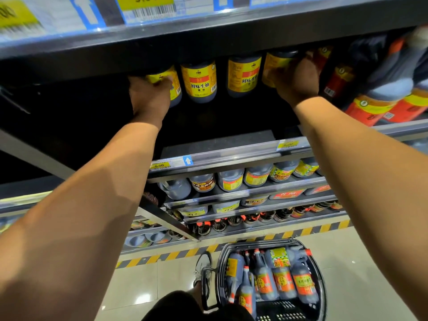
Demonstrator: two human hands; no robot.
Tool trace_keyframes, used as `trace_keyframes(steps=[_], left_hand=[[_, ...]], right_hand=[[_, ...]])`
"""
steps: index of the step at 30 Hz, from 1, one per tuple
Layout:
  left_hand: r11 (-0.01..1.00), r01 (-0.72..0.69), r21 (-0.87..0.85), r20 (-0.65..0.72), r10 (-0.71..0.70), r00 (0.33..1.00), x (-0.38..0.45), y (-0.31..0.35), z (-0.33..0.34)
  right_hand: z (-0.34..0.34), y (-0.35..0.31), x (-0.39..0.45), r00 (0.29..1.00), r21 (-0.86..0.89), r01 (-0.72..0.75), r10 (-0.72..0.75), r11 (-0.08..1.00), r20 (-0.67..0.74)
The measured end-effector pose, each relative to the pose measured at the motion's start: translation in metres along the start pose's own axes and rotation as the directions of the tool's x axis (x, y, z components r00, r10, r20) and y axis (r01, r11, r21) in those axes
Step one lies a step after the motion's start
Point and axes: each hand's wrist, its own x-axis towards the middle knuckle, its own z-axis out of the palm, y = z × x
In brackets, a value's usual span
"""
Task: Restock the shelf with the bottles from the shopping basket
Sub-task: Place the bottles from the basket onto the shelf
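Both my arms reach into a dark shelf bay. My left hand grips a dark bottle with a yellow label at the left end of a row. My right hand grips another yellow-label bottle at the right end. Two more such bottles stand between them, untouched. On the floor below, a black shopping basket holds several dark bottles with orange-red labels.
Red-label bottles crowd the same shelf to the right. The shelf board above carries price tags. Lower shelves hold more bottles. A yellow-black stripe edges the tiled floor. My shoe is beside the basket.
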Motion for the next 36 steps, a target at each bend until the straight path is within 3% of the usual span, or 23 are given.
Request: trace_keyframes(steps=[3, 6, 8, 10, 12, 14, 17, 19, 23, 25, 28, 31, 33, 36], left_hand=[[0.996, 0.005, -0.087, -0.026, -0.007, 1.0, -0.015, 0.007, -0.016], [0.979, -0.13, -0.155, -0.02, 0.128, 0.992, -0.062, 0.024, -0.039], [0.955, -0.272, -0.123, 0.039, 0.278, 0.96, -0.113, 0.038, -0.051], [0.878, -0.47, -0.095, 0.185, 0.479, 0.858, -0.172, 0.05, -0.061], [0.749, -0.648, -0.136, 0.372, 0.645, 0.668, -0.22, 0.047, -0.055], [0.688, -0.696, -0.204, 0.537, 0.673, 0.509, -0.255, 0.027, -0.034], [0.712, -0.657, -0.247, 0.742, 0.575, 0.344, -0.311, -0.022, 0.001], [0.722, -0.652, -0.231, 0.847, 0.479, 0.23, -0.342, -0.066, 0.024], [0.662, -0.74, -0.116, 0.975, 0.219, 0.043, -0.388, -0.16, 0.062], [0.607, -0.791, -0.074, 0.996, 0.087, -0.026, -0.403, -0.205, 0.076], [0.512, -0.856, -0.072, 0.991, -0.063, -0.121, -0.413, -0.268, 0.094], [0.458, -0.887, -0.051, 0.974, -0.174, -0.146, -0.42, -0.316, 0.114], [0.428, -0.904, -0.008, 0.957, -0.258, -0.131, -0.426, -0.333, 0.134], [0.472, -0.881, 0.03, 0.949, -0.29, -0.124, -0.442, -0.358, 0.177]], right_hand=[[-0.014, -0.002, -0.018, 0.996, 0.09, -0.069, 0.064, 0.994, 0.062], [-0.035, 0.005, -0.075, 0.999, 0.25, 0.014, -0.006, 0.968, -0.034], [-0.052, 0.019, -0.132, 0.993, 0.255, 0.073, -0.046, 0.964, -0.11], [-0.066, 0.038, -0.193, 0.983, 0.247, 0.124, -0.085, 0.961, -0.161], [-0.071, 0.069, -0.249, 0.984, 0.252, 0.095, -0.053, 0.963, -0.17], [-0.065, 0.113, -0.299, 0.991, 0.221, -0.031, 0.059, 0.975, -0.122], [-0.048, 0.186, -0.377, 0.949, 0.116, -0.307, 0.314, 0.944, -0.041], [-0.042, 0.229, -0.425, 0.877, 0.109, -0.477, 0.48, 0.872, -0.006], [-0.038, 0.287, -0.504, 0.739, 0.116, -0.669, 0.673, 0.734, -0.003], [-0.034, 0.307, -0.533, 0.612, 0.13, -0.783, 0.791, 0.609, -0.021], [-0.017, 0.342, -0.561, 0.361, 0.184, -0.919, 0.932, 0.348, 0.042], [0.013, 0.383, -0.582, 0.174, 0.227, -0.962, 0.981, 0.15, 0.09], [0.037, 0.408, -0.593, 0.091, 0.252, -0.966, 0.989, 0.06, 0.112], [0.069, 0.443, -0.594, 0.017, 0.299, -0.954, 0.992, -0.023, 0.129]])
